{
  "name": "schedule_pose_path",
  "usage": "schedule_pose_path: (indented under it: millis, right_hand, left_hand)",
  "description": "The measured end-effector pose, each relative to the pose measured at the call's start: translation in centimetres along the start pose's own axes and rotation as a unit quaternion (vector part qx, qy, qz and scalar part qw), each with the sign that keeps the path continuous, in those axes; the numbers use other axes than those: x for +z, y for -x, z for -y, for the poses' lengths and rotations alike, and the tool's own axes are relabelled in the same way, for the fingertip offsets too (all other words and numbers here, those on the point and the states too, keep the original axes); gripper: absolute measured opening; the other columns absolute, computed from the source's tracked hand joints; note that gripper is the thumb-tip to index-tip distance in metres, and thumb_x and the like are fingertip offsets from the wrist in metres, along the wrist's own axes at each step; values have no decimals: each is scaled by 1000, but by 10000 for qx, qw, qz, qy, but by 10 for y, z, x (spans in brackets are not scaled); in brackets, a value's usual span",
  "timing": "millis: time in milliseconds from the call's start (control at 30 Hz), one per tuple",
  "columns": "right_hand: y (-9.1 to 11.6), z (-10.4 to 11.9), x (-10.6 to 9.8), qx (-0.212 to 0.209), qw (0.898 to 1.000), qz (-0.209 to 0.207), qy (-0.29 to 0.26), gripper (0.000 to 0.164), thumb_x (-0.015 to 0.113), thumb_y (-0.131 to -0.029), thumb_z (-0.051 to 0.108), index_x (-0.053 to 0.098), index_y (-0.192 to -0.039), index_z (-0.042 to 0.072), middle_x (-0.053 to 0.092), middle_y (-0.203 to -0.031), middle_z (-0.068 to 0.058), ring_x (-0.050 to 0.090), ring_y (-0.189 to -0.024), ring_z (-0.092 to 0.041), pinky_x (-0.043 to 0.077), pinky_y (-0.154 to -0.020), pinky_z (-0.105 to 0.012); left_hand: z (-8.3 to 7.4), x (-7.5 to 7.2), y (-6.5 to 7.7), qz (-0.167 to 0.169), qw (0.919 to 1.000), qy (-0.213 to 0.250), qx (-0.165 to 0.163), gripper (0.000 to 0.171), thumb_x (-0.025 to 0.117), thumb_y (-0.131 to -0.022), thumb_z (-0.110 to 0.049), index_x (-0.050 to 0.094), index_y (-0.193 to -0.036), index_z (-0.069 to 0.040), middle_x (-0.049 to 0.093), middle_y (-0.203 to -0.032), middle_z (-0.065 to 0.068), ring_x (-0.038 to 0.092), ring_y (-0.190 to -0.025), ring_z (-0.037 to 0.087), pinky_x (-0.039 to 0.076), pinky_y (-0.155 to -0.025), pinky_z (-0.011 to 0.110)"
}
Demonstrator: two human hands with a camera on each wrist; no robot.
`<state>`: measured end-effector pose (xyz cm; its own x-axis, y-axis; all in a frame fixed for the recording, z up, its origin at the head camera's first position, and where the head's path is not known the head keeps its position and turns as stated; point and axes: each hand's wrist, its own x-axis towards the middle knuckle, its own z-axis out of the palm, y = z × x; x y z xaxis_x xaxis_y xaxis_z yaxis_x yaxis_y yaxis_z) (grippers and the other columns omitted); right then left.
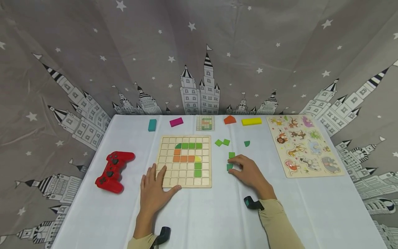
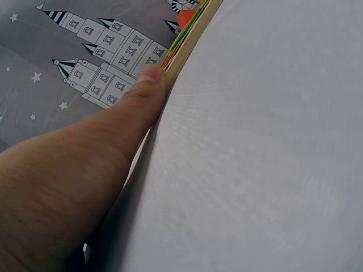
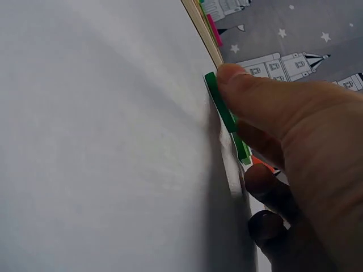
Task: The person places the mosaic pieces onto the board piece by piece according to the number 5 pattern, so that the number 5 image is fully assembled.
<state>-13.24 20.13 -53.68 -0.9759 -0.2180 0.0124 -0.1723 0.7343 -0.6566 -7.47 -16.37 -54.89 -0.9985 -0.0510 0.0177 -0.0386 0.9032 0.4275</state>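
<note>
A wooden grid board (image 1: pixel 183 174) holds several green and orange square tiles, plus a green and a yellow rounded piece, laid in a stepped line. My left hand (image 1: pixel 152 193) rests at the board's front left corner, fingers spread along the left side. Its thumb (image 2: pixel 150 73) touches the front edge. Right of the board, my right hand (image 1: pixel 250 173) has its thumb and index finger at opposite sides of a dark green square tile (image 1: pixel 229 167), pinching it low at the tabletop. Just beyond that lies a lighter green tile (image 1: pixel 231 154), partly behind the index finger.
Two green tiles (image 1: pixel 226 142) and a green rounded piece (image 1: pixel 247 143) lie farther back. A small pattern card (image 1: pixel 205 118) stands behind the board, among teal, magenta, orange and yellow blocks. A red game controller (image 1: pixel 113 172) lies left, an animal puzzle board (image 1: pixel 287 162) right.
</note>
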Motion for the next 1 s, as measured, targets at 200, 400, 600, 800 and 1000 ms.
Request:
schedule_pose_path:
  millis: [200, 400, 600, 800, 1000]
  right_hand:
    - [1, 2, 3, -71, 9993, 342, 129, 35, 79, -90, 25, 73, -125, 23, 70, -126, 1, 64, -117, -22, 53, -101, -44]
    - [2, 3, 5, -160, 9983, 491, 276, 32, 74, -94, 24, 73, -126, 21, 68, -127, 0, 63, -125, -25, 51, -108, -47]
    - [4, 5, 9, -303, 9974, 455, 471, 36, 69, -98, 26, 68, -133, 17, 67, -126, -2, 65, -120, -23, 53, -103, -45]
    - [7, 15, 17, -461, 9981, 382, 152, 34, 67, -99, 24, 67, -132, 15, 67, -120, -1, 66, -113, -19, 54, -101, -42]
    - [10, 42, 32, -1136, 9918, 577, 133, 33, 67, -99, 25, 67, -131, 16, 66, -118, 2, 65, -109, -12, 55, -97, -37]
  left_hand:
    - [0, 0, 0, 58, 10000, 1, -23, 103, 74, -76, -69, 40, -156, -14, 16, -169, 22, 11, -156, 45, 7, -124, 66]
    - [2, -1, 0, 153, 9999, -17, -24, 103, 72, -76, -70, 39, -157, -15, 14, -170, 21, 9, -157, 44, 6, -125, 66]
    - [3, 1, -1, 125, 9999, -31, -21, 103, 73, -76, -70, 40, -157, -15, 15, -170, 21, 10, -156, 45, 6, -124, 66]
    - [4, 2, -1, 186, 9998, -81, -29, 103, 73, -77, -70, 38, -158, -17, 13, -171, 20, 8, -158, 43, 6, -125, 65]
    - [4, 1, -1, 159, 9998, -70, -26, 103, 72, -77, -71, 38, -158, -16, 13, -170, 20, 8, -158, 42, 6, -125, 65]
